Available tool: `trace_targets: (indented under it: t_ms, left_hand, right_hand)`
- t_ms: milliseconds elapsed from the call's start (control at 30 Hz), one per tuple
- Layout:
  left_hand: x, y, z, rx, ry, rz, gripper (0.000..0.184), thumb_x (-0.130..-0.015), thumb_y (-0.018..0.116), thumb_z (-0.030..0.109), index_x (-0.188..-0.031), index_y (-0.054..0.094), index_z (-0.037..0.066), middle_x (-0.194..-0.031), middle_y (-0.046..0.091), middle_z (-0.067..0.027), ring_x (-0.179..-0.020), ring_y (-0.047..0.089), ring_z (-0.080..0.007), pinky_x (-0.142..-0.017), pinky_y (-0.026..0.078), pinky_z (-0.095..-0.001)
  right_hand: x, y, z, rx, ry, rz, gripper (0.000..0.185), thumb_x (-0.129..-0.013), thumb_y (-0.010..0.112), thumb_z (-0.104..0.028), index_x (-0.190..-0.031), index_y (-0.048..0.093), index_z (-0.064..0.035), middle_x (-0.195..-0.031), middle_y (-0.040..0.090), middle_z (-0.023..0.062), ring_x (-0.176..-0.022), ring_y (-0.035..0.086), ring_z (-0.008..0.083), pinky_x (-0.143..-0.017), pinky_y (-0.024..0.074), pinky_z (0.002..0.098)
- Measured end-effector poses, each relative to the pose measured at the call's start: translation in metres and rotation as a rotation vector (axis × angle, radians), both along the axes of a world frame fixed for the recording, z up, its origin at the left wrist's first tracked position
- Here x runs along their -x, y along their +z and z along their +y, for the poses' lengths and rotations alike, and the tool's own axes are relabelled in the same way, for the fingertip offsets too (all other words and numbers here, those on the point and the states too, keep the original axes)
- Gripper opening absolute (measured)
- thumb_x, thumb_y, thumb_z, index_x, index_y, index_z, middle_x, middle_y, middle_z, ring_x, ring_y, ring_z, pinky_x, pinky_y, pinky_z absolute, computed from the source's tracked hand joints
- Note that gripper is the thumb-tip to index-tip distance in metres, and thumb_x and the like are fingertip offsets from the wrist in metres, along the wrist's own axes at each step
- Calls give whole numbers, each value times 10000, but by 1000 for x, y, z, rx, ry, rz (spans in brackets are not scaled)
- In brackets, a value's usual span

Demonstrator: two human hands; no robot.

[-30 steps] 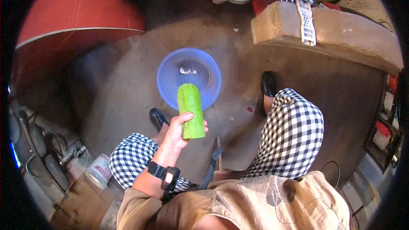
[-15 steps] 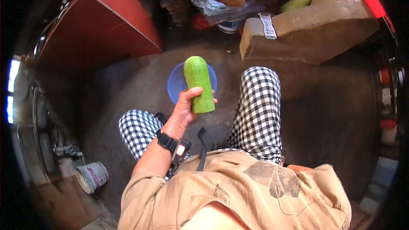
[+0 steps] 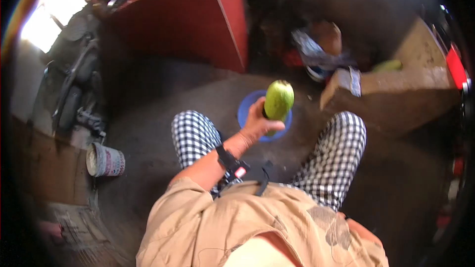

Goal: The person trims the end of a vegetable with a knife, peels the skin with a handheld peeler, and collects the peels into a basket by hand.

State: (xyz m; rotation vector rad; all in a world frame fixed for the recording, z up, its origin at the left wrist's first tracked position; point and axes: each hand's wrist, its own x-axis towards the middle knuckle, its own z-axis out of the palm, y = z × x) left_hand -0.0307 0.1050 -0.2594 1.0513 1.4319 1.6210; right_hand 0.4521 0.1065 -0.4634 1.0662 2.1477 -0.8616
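The green gourd [image 3: 280, 100] is held over the blue basket [image 3: 243, 110] by the left hand [image 3: 257, 122], fingers wrapped around it, seemingly for steadiness; the right hand is hidden, its state not discernible.

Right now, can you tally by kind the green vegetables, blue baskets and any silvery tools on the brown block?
Green vegetables: 2 (held vegetable in the left hand, far vegetable beyond the brown block)
Blue basket, partly hidden: 1
Silvery tool: 1
Total: 4
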Motion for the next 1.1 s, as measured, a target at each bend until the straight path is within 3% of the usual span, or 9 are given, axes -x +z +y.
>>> trace_targets:
  t_ms: [133,200,233,400,533,667,767,933,1100]
  left_hand:
    - [8,-11,-5,186,62,-233,594,-610,807,-32,-1169,612,15,-1038,678,-71,-968,644,-182,-912,506,-326]
    - [8,-7,5,230,106,-297,541,-624,802,-8,-1133,622,12,-1011,677,-73,-930,649,-185,-879,519,-331]
    - [6,-4,15,254,122,-331,514,-631,800,3,-1115,628,10,-998,677,-74,-911,652,-186,-863,526,-334]
    - [11,7,19,248,173,-327,409,-636,800,37,-1017,654,0,-916,684,-80,-821,663,-184,-795,541,-326]
    - [37,19,17,259,180,-420,391,-658,777,3,-1028,649,5,-911,684,-87,-796,678,-208,-765,568,-362]
    - [88,10,21,222,259,-475,346,-673,768,28,-996,650,-7,-899,685,-98,-782,683,-216,-742,578,-384]
    - [127,9,13,188,343,-553,344,-659,774,50,-972,645,-7,-866,671,-91,-750,667,-213,-707,570,-390]
    - [166,-23,-7,67,487,-633,322,-671,775,56,-958,646,-12,-838,665,-97,-704,664,-225,-652,579,-407]
    - [181,-2,-8,151,529,-1045,303,-712,754,73,-960,632,-50,-815,662,-134,-660,669,-261,-610,593,-425]
  right_hand:
    - [-17,36,98,-429,-71,248,352,-749,718,-207,-1077,675,-86,-1004,693,201,-917,687,345,-799,537,434]
    - [-5,75,179,-685,-239,711,179,-738,710,-91,-913,684,-63,-781,690,163,-715,701,304,-652,541,385]
    - [14,117,216,-606,-365,731,181,-743,680,22,-917,665,-24,-796,690,169,-729,703,266,-651,536,354]
    - [129,217,323,-811,-62,1254,116,-776,647,60,-866,593,12,-683,573,93,-585,524,176,-578,431,284]
    - [232,321,307,-583,81,1352,97,-797,634,7,-893,622,17,-710,595,108,-624,567,160,-602,448,279]
    - [333,420,286,-587,403,1396,119,-800,643,-58,-887,641,23,-707,616,111,-637,578,144,-612,456,289]
    - [414,480,289,-562,490,1240,149,-784,657,-103,-869,646,19,-699,633,101,-632,585,150,-610,456,293]
    - [575,520,326,-476,480,1101,166,-760,670,-141,-843,659,2,-676,629,71,-631,597,145,-613,478,305]
    - [735,510,337,-798,600,1099,249,-722,698,-231,-882,713,-41,-788,703,144,-730,682,262,-695,519,370]
